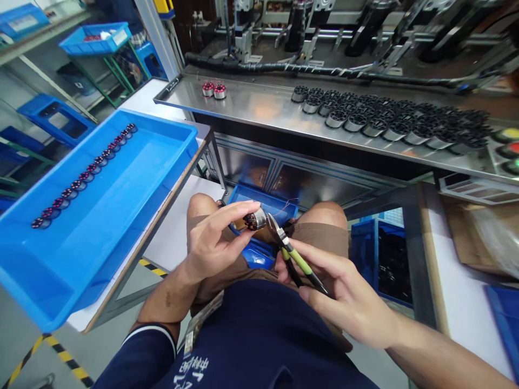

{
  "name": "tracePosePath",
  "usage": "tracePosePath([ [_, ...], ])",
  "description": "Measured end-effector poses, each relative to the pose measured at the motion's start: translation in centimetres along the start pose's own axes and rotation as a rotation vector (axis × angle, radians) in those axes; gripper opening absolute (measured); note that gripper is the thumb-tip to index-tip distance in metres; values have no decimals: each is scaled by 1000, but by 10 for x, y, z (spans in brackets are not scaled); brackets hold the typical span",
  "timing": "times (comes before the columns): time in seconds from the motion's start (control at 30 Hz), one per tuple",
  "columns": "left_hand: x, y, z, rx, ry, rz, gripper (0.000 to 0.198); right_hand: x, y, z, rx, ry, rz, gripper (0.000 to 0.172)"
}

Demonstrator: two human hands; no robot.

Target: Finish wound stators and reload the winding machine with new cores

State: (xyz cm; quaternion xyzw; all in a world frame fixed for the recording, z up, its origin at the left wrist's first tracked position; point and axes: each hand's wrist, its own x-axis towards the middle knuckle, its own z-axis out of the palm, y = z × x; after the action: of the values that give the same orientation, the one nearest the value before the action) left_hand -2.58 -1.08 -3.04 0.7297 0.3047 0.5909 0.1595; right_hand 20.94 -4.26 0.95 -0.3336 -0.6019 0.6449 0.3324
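Between the thumb and fingers of my left hand (214,237) is a motor stator (256,220), a short silver cylinder with dark slots and copper at its end. Thin reddish wires stick out near it. My right hand (340,292) is wrapped round a pair of cutting pliers (298,259) with green and black handles. The pliers' jaws point at the stator's right side, very close to it; whether they touch a wire I cannot tell. Both hands are above my lap, over a blue bin (263,200) between my knees.
At left, a large blue tray (133,178) holds a row of wound stators (79,185). The metal bench (251,108) ahead carries two red-topped stators (214,91) and many black-topped ones (377,119) below machinery. Push buttons (508,148) stand at far right, above a white side table (458,259).
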Motion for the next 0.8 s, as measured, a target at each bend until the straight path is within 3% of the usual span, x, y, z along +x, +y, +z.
tracePosePath([
  [0.23,1,4,-1,-36,-18,-10,80,3,-3,1,74,-10,8,64],
  [0.57,1,5,0,20,-21,-28,80,5,-3,3,7,2,71,58],
  [0.8,5,4,-2,185,-18,64,75,9,-3,1,-161,151,60,50],
])
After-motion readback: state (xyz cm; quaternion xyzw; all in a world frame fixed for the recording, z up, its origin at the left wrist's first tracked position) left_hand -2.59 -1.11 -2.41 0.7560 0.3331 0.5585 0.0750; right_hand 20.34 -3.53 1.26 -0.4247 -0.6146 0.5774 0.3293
